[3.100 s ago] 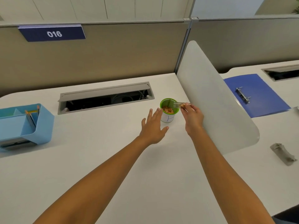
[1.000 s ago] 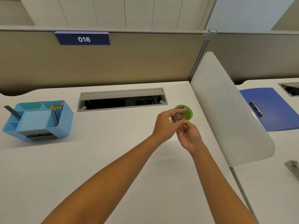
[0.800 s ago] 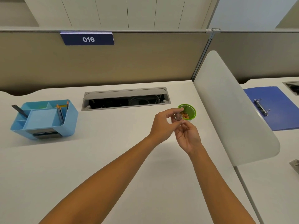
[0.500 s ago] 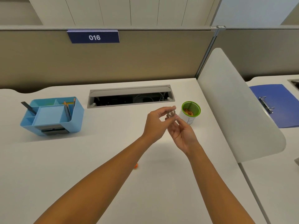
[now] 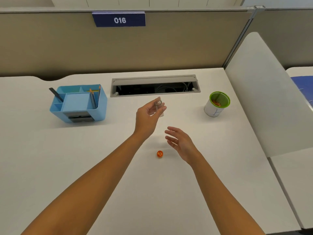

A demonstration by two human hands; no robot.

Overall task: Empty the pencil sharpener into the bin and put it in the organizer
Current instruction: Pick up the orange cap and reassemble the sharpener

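Observation:
My left hand (image 5: 149, 114) holds a small clear sharpener container (image 5: 159, 107) upright between thumb and fingers, above the middle of the white desk. An orange sharpener part (image 5: 159, 153) lies on the desk below it, just left of my right hand (image 5: 179, 141), which is open and empty with fingers spread. The small bin (image 5: 216, 104), white with a green rim and orange shavings inside, stands at the right. The light blue organizer (image 5: 79, 103) sits at the left with pencils and a dark tool in its compartments.
A grey cable hatch (image 5: 155, 85) lies open at the desk's back. A white divider panel (image 5: 267, 92) bounds the right side, with a blue folder (image 5: 303, 85) beyond it. A beige partition with a "016" sign (image 5: 119, 19) closes the far edge.
Both hands left the bin and moved left. The right hand let go of the clear container, dropped toward the orange part; the left hand carries the container alone.

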